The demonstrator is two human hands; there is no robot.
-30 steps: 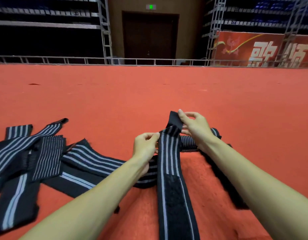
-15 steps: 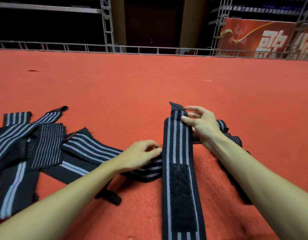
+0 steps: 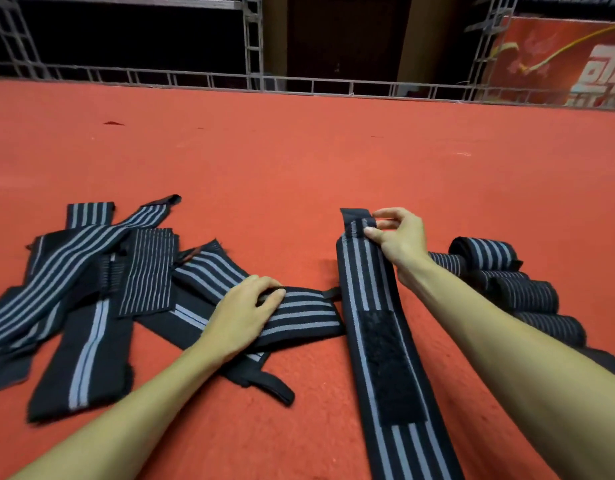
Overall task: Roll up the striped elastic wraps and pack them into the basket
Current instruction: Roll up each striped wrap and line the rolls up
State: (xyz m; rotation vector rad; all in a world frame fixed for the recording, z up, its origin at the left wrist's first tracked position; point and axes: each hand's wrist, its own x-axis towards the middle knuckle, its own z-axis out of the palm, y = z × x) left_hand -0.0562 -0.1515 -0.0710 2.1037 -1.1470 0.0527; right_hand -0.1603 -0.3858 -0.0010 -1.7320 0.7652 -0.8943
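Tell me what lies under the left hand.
The left hand rests on a flat striped wrap; a black loop pokes out beneath it. The palm hides where they meet. The right hand pinches the long wrap.

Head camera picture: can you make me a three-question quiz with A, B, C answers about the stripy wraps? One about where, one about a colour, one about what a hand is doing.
1. Where is the left hand?
A. on a short flat black wrap with grey stripes
B. on a chair
C. in a basket

2. What colour is the carpeted floor?
A. blue
B. orange-red
C. green

3. What does the right hand do to the long flat black grey-striped wrap?
A. pinches its far end
B. presses its middle
C. does not touch it

1 A: its fingers curl on that wrap's edge.
2 B: orange-red carpet surrounds the wraps.
3 A: thumb and fingers pinch the far tip.
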